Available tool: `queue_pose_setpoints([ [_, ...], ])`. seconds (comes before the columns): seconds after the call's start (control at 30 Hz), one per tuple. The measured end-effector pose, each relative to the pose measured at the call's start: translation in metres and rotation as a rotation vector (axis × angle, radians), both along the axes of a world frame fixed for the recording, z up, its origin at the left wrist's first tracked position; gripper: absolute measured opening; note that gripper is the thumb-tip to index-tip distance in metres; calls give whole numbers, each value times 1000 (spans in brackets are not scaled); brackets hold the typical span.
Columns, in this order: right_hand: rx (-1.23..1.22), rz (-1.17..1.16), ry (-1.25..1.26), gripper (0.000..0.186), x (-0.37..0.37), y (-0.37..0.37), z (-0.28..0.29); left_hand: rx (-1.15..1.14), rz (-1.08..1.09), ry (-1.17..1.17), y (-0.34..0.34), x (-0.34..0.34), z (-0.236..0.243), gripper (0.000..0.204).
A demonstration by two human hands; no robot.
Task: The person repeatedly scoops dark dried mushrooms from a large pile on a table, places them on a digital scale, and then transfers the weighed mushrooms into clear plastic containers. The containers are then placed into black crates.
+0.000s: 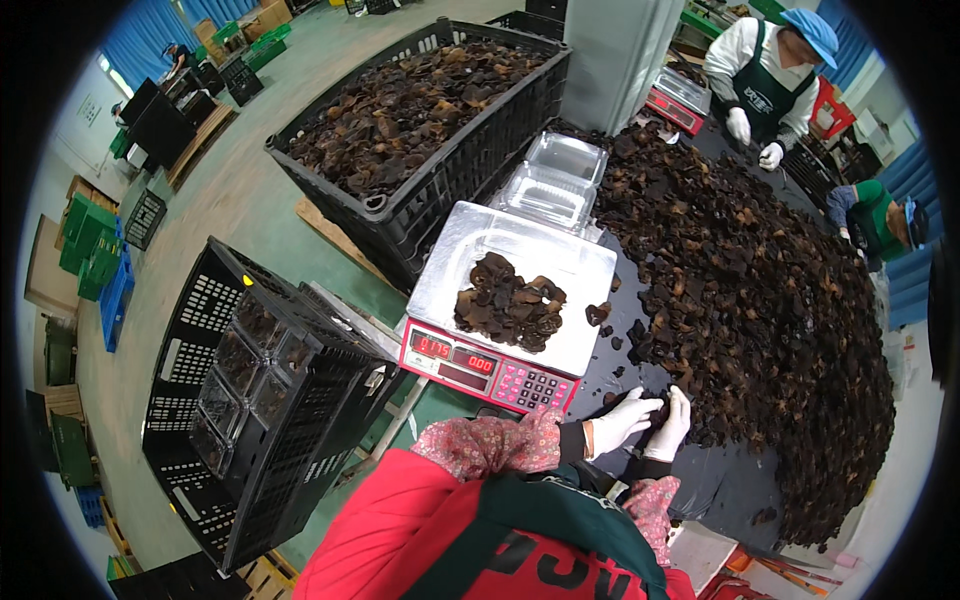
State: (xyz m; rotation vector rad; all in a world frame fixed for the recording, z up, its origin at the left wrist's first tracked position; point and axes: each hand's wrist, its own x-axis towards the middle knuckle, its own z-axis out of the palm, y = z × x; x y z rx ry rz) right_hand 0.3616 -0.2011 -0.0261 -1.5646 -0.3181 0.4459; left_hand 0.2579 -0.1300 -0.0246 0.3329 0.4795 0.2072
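Both my hands wear white gloves and meet at the near edge of a large heap of dried dark brown fungus pieces (760,290) spread on a dark table. My left hand (620,420) has its fingers curled around a few pieces at the heap's edge. My right hand (672,424) presses against the same spot, fingers bent onto the pieces. Just left of my hands stands a red electronic scale (480,365) with a steel pan (560,262) bearing a clear tray with a small pile of the fungus (510,303).
Empty clear plastic clamshell trays (552,180) are stacked behind the scale. A big black crate full of the fungus (420,110) stands beyond. A black crate with filled trays (250,390) lies at my left. Two people work at the table's far end (765,85).
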Motion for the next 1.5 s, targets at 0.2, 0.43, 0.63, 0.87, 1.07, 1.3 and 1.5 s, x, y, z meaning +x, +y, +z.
queue_pose_setpoints([
  [0.2, -218, 122, -454, 26, 14, 0, -17, 490, -98, 221, -1, -1, 28, 91],
  [0.43, -100, 376, -712, 25, -34, 71, 72, 649, -241, -7, 40, -117, 79, 36],
  [0.63, -295, 618, -1058, 29, -48, 142, 69, 706, -72, 161, 44, -200, 89, 35],
  [0.87, -150, 631, -752, 15, -54, 157, 73, 816, 285, 441, 50, -251, 90, 31],
  [1.07, -103, 736, -366, 21, -99, 183, 149, 795, 727, 596, 78, -288, 86, 28],
  [1.3, -109, 797, -611, 20, -97, 206, 140, 932, 906, 622, 120, -291, 91, 27],
  [1.5, -206, 532, -858, 24, -43, 235, 93, 1017, 706, 790, 147, -275, 68, 36],
])
